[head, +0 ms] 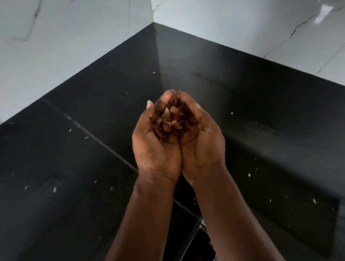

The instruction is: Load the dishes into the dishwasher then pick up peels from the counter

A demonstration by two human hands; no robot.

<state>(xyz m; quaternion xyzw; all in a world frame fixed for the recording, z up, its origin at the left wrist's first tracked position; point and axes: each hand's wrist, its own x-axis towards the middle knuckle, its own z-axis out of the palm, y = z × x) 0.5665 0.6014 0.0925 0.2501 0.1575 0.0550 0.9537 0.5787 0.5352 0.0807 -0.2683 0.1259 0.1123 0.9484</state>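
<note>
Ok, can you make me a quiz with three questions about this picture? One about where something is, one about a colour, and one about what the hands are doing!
1. Where are the peels?
A. In a bowl
B. In the left hand and right hand
C. On the floor

2. What colour is the counter?
A. Black
B. Yellow
C. Green

3. How are the two hands held?
A. Flat on the counter
B. Side by side, making a cup
C. Far apart

Answers:
1 B, the reddish-brown pile sits between both palms, above the counter.
2 A, its top is black with a few pale specks.
3 B, the hands' edges touch and the fingers curl up round the pile.
</note>
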